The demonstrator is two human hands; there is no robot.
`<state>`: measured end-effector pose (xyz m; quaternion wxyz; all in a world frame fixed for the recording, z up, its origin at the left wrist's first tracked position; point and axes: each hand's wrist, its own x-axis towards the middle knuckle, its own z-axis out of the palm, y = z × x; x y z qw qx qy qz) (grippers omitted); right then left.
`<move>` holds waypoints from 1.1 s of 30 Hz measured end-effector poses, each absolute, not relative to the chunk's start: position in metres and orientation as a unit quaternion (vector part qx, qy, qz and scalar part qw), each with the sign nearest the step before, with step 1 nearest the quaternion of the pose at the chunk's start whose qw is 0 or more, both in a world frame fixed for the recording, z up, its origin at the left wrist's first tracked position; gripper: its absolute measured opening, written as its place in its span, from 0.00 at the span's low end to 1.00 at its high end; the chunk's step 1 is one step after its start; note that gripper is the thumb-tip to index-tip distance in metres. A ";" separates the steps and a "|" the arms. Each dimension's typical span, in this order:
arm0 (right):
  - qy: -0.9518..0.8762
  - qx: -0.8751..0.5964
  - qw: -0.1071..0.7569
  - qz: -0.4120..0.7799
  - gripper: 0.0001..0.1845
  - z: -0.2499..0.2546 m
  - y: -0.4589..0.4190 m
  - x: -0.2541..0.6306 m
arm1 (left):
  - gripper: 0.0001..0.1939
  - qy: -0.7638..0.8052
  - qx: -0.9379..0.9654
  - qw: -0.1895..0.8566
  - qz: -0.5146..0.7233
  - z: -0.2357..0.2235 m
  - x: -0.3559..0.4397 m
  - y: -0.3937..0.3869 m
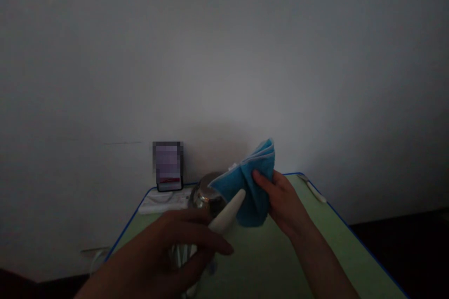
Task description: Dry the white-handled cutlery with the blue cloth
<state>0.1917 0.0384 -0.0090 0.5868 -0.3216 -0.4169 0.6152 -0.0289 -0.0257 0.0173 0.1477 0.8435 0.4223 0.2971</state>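
My left hand (175, 243) is closed around a utensil with a white, tapering handle (228, 215). The handle's rounded end points up and to the right, just in front of the cloth. Its working end is hidden by my fingers, so I cannot tell the kind. Something shiny and silvery (180, 254) shows beneath that hand, too dim to name. On the right, my right hand (280, 198) pinches a folded blue cloth (250, 191) with white edging, thumb on the near face. The cloth is held up above the table, its folds fanning out at the top.
A green table (280, 261) with a blue edge stands against a grey wall. Behind the cloth sits a shiny metal bowl-like vessel (206, 191). A phone-like screen (170, 168) leans at the back left by a white packet (157, 202). One white-handled utensil (316, 192) lies at the right edge.
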 end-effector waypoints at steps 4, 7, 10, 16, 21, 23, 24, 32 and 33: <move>-0.527 -0.363 0.525 0.561 0.13 -0.007 0.035 0.205 | 0.04 0.435 0.835 0.121 0.315 0.027 -0.026 -0.018; -0.606 -0.386 0.467 0.515 0.15 -0.004 0.033 0.209 | 0.09 0.471 0.809 0.132 0.327 0.033 -0.019 -0.012; -0.667 -0.403 0.430 0.456 0.16 -0.001 0.032 0.209 | 0.13 0.488 0.805 0.150 0.302 0.032 -0.013 -0.009; -0.743 -0.426 0.367 0.363 0.16 0.003 0.028 0.216 | 0.13 0.501 0.799 0.174 0.283 0.027 -0.006 -0.003; -0.773 -0.416 0.350 0.328 0.16 0.005 0.025 0.233 | 0.14 0.498 0.817 0.149 0.250 0.032 0.006 -0.007; -0.787 -0.407 0.336 0.320 0.16 0.005 0.024 0.238 | 0.14 0.483 0.829 0.149 0.240 0.032 0.008 -0.009; -0.794 -0.406 0.325 0.315 0.16 0.004 0.024 0.241 | 0.13 0.475 0.835 0.149 0.237 0.030 0.006 -0.009; -0.778 -0.422 0.377 0.271 0.15 -0.006 0.025 0.246 | 0.13 0.478 0.837 0.106 0.243 0.015 -0.021 -0.009; -0.770 -0.418 0.391 0.281 0.15 -0.006 0.025 0.246 | 0.13 0.476 0.838 0.106 0.246 0.014 -0.020 -0.010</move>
